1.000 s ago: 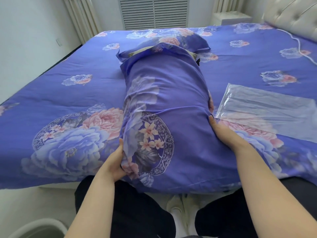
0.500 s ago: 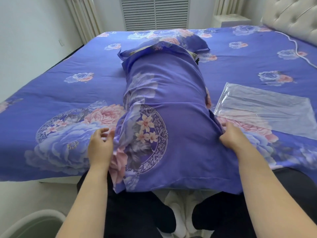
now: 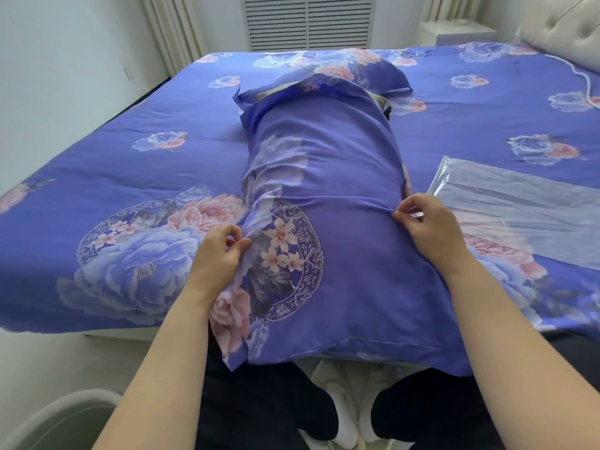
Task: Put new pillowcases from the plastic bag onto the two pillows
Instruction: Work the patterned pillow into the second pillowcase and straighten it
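Observation:
A pillow in a purple floral pillowcase (image 3: 328,190) lies lengthwise on the bed, its loose near end hanging over the bed's edge. My left hand (image 3: 217,251) pinches the pillowcase's left side. On the right side, my right hand (image 3: 425,222) pinches the fabric between thumb and fingers. A second pillow (image 3: 363,68) in the same pattern lies behind the first one, partly hidden by it. The clear plastic bag (image 3: 519,206) lies flat on the bed to the right.
The bed (image 3: 113,164) carries a purple floral cover. A padded headboard (image 3: 565,24) stands at the far right with a white cable (image 3: 584,79) beside it. A white tub (image 3: 58,417) sits on the floor at the lower left. A louvred radiator cover (image 3: 308,21) is behind the bed.
Both hands have moved up from the pillow's near end along its sides. They went from pressing the pillow to pinching the pillowcase fabric, and the near end now lies flatter.

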